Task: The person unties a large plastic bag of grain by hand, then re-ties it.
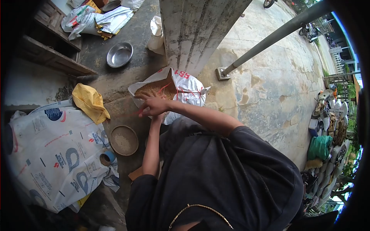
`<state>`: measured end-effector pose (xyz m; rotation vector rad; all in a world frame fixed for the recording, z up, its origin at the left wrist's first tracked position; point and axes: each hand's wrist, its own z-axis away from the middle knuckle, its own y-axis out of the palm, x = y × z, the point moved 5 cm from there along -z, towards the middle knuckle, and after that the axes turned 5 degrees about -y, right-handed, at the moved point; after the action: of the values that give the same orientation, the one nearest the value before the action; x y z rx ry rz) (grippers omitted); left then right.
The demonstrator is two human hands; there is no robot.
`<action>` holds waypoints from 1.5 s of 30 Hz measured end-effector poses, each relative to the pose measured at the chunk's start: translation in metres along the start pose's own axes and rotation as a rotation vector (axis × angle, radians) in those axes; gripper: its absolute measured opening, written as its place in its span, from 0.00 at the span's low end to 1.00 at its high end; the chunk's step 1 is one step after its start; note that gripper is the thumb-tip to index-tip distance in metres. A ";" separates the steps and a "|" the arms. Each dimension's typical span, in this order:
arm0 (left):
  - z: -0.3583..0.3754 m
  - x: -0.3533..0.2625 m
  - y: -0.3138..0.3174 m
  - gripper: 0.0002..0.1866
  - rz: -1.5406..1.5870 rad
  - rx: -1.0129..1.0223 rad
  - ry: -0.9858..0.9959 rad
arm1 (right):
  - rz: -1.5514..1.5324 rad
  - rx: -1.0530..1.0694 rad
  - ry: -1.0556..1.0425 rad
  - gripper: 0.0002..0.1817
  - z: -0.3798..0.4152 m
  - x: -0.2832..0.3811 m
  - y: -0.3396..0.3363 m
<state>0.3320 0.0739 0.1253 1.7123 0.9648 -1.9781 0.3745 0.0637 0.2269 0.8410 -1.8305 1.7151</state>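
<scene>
In the upper middle of the frame, a white woven plastic sack with red printed digits (189, 83) lies on the grey concrete floor (269, 96), beside the foot of a weathered grey pillar (192, 34). Its mouth gapes toward the left, the pale edge standing up in a crumpled rim around loose golden-brown grain (154, 87). The sack's right part is wrinkled and gathered toward a pointed end, and thin red string (183, 91) runs over this side and the opening. The right hand (154, 104) is over the near edge of the mouth, fingers bent and somewhat apart, with a bit of red at the fingertips; whether it grips this cannot be told. The left hand (158, 116) reaches up from below and is mostly hidden by the right, so its state cannot be told. Left of centre, a round shallow brown basket (124, 140) holds a pale layer of grain, and a crumpled yellow woven sack (89, 103) lies above it. Farther up, a round shiny metal basin (120, 55) rests on the dark floor.
</scene>
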 end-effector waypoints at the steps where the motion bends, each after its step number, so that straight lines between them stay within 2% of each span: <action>1: 0.000 0.002 0.002 0.19 0.136 0.060 -0.099 | -0.053 0.019 -0.115 0.17 -0.002 0.020 -0.006; 3: 0.001 0.006 0.006 0.19 0.403 0.180 -0.300 | 0.035 0.041 -0.124 0.19 -0.005 0.058 -0.019; 4: -0.001 0.017 0.005 0.19 0.401 0.180 -0.300 | 0.125 0.067 -0.136 0.22 -0.005 0.072 -0.021; 5: -0.003 0.031 0.001 0.18 0.400 0.135 -0.349 | 0.122 0.008 -0.176 0.31 -0.009 0.074 -0.017; 6: -0.004 0.048 -0.003 0.16 0.400 0.087 -0.399 | 0.120 0.009 -0.179 0.31 -0.009 0.076 -0.018; 7: 0.013 -0.018 -0.010 0.16 0.422 0.069 -0.337 | 0.131 -0.048 -0.223 0.34 -0.007 0.080 -0.024; 9: 0.020 -0.034 -0.023 0.15 0.406 0.055 -0.348 | 0.135 -0.099 -0.272 0.37 -0.001 0.086 -0.039; 13: 0.034 -0.044 -0.042 0.13 0.352 0.021 -0.387 | -0.100 -0.359 -0.218 0.28 0.022 0.058 -0.100; 15: 0.036 -0.063 -0.041 0.12 0.354 0.037 -0.429 | 0.099 -0.535 -0.137 0.17 0.039 0.024 -0.112; 16: 0.035 -0.066 -0.038 0.11 0.351 0.066 -0.461 | 0.244 -0.586 -0.123 0.17 0.048 0.008 -0.113; 18: 0.035 -0.060 -0.035 0.11 0.357 0.069 -0.488 | 0.377 -0.398 -0.082 0.14 0.067 -0.001 -0.112; 19: 0.035 -0.060 -0.032 0.11 0.382 0.109 -0.508 | 0.376 -0.397 -0.080 0.14 0.074 -0.004 -0.110; 21: 0.036 -0.061 -0.027 0.11 0.406 0.160 -0.533 | 0.393 -0.268 -0.253 0.17 0.091 0.000 -0.088; 24: 0.041 -0.069 -0.020 0.10 0.486 0.279 -0.615 | 0.391 -0.176 -0.235 0.23 0.112 -0.001 -0.063; 28: 0.051 -0.078 -0.007 0.13 0.521 0.418 -0.723 | 0.357 -0.216 -0.176 0.21 0.130 -0.006 -0.049; 30: 0.056 -0.082 0.000 0.14 0.519 0.490 -0.751 | 0.270 -0.316 -0.057 0.17 0.136 -0.010 -0.049; 31: 0.059 -0.087 0.004 0.14 0.528 0.531 -0.773 | 0.366 -0.280 -0.119 0.11 0.139 -0.007 -0.052; 34: 0.060 -0.095 0.008 0.14 0.525 0.578 -0.815 | 0.300 -0.275 -0.092 0.09 0.147 -0.021 -0.048; 35: 0.055 -0.090 0.005 0.14 0.473 0.497 -0.776 | 0.210 -0.381 -0.046 0.09 0.153 -0.026 -0.051; 36: 0.049 -0.085 0.002 0.14 0.422 0.419 -0.734 | 0.205 -0.388 -0.039 0.09 0.157 -0.027 -0.049; 37: 0.046 -0.078 0.005 0.14 0.414 0.425 -0.739 | -0.014 -0.459 0.097 0.09 0.163 -0.037 -0.048; 39: 0.025 -0.081 -0.010 0.16 -0.148 0.072 -0.291 | -0.364 -0.617 0.285 0.10 0.173 -0.049 -0.043; 40: 0.020 -0.077 -0.008 0.16 -0.153 0.077 -0.295 | -0.370 -0.620 0.289 0.10 0.174 -0.050 -0.042; 42: 0.015 -0.096 0.001 0.18 -0.786 -0.006 0.286 | -0.544 -0.632 0.515 0.10 0.182 -0.062 -0.034; 43: 0.013 -0.091 0.004 0.18 -0.789 0.002 0.282 | -0.575 -0.592 0.557 0.10 0.182 -0.062 -0.030; 44: 0.013 -0.084 0.011 0.17 -0.875 0.096 0.275 | -0.582 -0.594 0.563 0.10 0.183 -0.067 -0.027; 45: 0.012 -0.075 0.017 0.17 -0.959 0.190 0.268 | -0.454 -0.461 0.555 0.10 0.182 -0.072 -0.020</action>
<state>0.3503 0.0414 0.1932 1.8238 2.0396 -2.4602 0.4493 -0.1102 0.1725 0.4709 -1.4249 1.0408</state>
